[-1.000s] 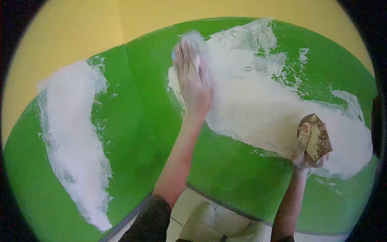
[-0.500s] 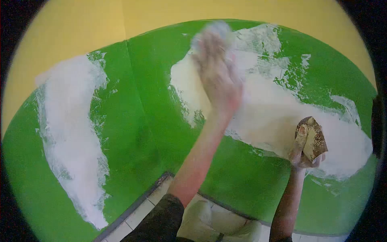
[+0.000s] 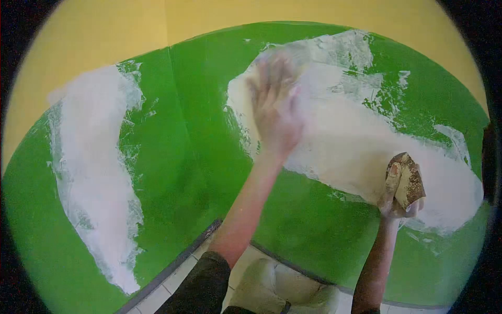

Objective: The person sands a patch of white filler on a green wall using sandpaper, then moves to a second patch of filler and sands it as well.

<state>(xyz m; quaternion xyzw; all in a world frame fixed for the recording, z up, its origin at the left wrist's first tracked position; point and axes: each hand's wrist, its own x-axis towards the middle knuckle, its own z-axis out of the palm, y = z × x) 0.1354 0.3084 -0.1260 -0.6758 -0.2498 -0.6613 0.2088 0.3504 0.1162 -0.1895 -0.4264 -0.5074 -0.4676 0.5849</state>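
Note:
My left hand [image 3: 274, 112] lies with fingers spread against a patch of white filler [image 3: 345, 118] on the green wall. A pale greyish thing [image 3: 295, 55] shows under its fingertips, too smeared by motion to name. Lower on the right, my right hand [image 3: 392, 196] is closed around a bent piece of brown sandpaper [image 3: 410, 183], coated with cream dust. Its thumb presses on the near face, and the other fingers are mostly hidden behind. Both hands look dusty.
A second, tall strip of white filler [image 3: 91, 157] runs down the wall at left. Above the green curves a yellow painted area [image 3: 251, 10]. Below are a dark skirting edge [image 3: 183, 256], pale floor tiles [image 3: 175, 277] and my light trousers [image 3: 282, 288].
My left hand has moved a little down the filler patch, with the pale thing under its fingers. The right hand keeps its hold on the sandpaper. The view has shifted slightly.

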